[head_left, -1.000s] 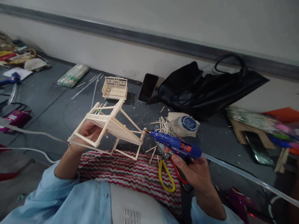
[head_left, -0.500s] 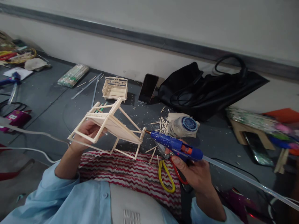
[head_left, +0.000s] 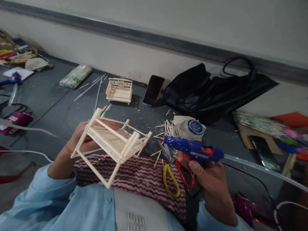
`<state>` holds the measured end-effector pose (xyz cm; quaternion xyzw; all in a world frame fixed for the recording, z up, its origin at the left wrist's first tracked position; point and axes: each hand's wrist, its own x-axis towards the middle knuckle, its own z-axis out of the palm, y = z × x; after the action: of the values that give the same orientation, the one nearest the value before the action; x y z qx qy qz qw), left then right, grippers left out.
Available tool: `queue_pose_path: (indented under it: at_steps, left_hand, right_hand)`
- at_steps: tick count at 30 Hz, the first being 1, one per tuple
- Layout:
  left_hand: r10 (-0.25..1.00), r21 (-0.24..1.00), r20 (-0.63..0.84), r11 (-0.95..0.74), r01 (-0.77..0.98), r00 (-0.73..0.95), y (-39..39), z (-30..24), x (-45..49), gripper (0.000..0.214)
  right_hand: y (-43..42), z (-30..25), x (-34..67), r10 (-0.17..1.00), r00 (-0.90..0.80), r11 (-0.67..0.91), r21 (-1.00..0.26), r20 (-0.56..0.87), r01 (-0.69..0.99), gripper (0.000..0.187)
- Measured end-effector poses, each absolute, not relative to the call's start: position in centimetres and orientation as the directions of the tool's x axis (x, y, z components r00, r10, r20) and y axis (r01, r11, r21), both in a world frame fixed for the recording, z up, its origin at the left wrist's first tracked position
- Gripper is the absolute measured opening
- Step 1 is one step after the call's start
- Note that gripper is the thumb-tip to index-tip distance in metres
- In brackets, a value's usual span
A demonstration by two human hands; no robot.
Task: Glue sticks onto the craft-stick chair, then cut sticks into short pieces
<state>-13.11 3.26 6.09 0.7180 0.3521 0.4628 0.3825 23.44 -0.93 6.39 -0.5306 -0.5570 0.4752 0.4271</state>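
My left hand point(head_left: 81, 139) grips a small furniture frame made of pale wooden sticks point(head_left: 112, 144), held tilted above my lap with its legs pointing toward me. In my right hand point(head_left: 210, 179) is a blue hot glue gun point(head_left: 194, 149), fingers wrapped round its handle. Its metal nozzle points left, a short gap from the frame's right corner. A clear glue stick trails from the gun's back to the right.
A finished stick bench point(head_left: 119, 90) stands on the dark floor near the wall, beside a phone point(head_left: 153, 90) and a black bag point(head_left: 211, 91). Loose sticks, a capped jar point(head_left: 190, 128) and yellow-and-red scissors point(head_left: 176, 179) lie in front of me. Cables and clutter lie at the left.
My left hand has turned the stick frame over and lowered it toward me. The glue gun has drawn back to the right, its nozzle leaving the frame's corner.
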Motion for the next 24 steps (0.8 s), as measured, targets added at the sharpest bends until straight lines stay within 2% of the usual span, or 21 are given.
queue_pose_path:
  at_steps: [3, 4, 6, 8, 10, 13, 16, 21, 24]
  left_hand:
    - [0.789, 0.809, 0.458, -0.561, 0.176, 0.41, 3.8, 8.7, -13.5, 0.04]
    - [0.807, 0.814, 0.433, -0.541, 0.21, 0.401, 4.0, 9.6, -13.4, 0.041]
    - [0.801, 0.864, 0.338, -0.473, 0.175, 0.495, 4.4, 11.2, -13.1, 0.037]
    - [0.809, 0.9, 0.236, -0.391, 0.193, 0.538, 4.6, 12.4, -12.7, 0.046]
    - [0.789, 0.919, 0.185, -0.35, 0.181, 0.586, 4.5, 13.3, -12.4, 0.047]
    - [0.778, 0.933, 0.16, -0.32, 0.164, 0.607, 4.2, 14.1, -11.9, 0.047]
    - [0.755, 0.912, 0.157, -0.358, 0.2, 0.636, 4.0, 14.7, -11.4, 0.044]
    - [0.801, 0.938, 0.169, -0.31, 0.157, 0.575, 3.7, 15.2, -10.7, 0.045]
    - [0.786, 0.931, 0.172, -0.326, 0.162, 0.594, 3.7, 15.2, -10.7, 0.046]
  right_hand:
    - [-0.7, 6.7, 23.5, 0.997, -0.071, -0.021, -0.989, -0.032, 0.148, 0.024]
    - [-0.8, 6.8, 23.5, 0.997, -0.063, -0.035, -0.987, -0.045, 0.157, 0.025]
    - [-1.0, 6.9, 23.3, 0.996, -0.047, -0.063, -0.98, -0.073, 0.189, 0.027]
    - [-1.2, 7.1, 23.1, 0.996, -0.036, -0.077, -0.973, -0.087, 0.217, 0.028]
    - [-1.4, 7.3, 23.0, 0.996, -0.038, -0.072, -0.967, -0.084, 0.243, 0.027]
    - [-1.4, 7.5, 22.9, 0.995, -0.073, -0.047, -0.959, -0.07, 0.278, 0.023]
    - [-1.3, 7.6, 22.9, 0.99, -0.102, -0.064, -0.952, -0.099, 0.3, 0.025]
    - [-1.4, 7.7, 22.7, 0.985, -0.083, -0.117, -0.944, -0.15, 0.309, 0.028]
    - [-1.4, 7.7, 22.7, 0.987, -0.081, -0.109, -0.94, -0.142, 0.322, 0.028]
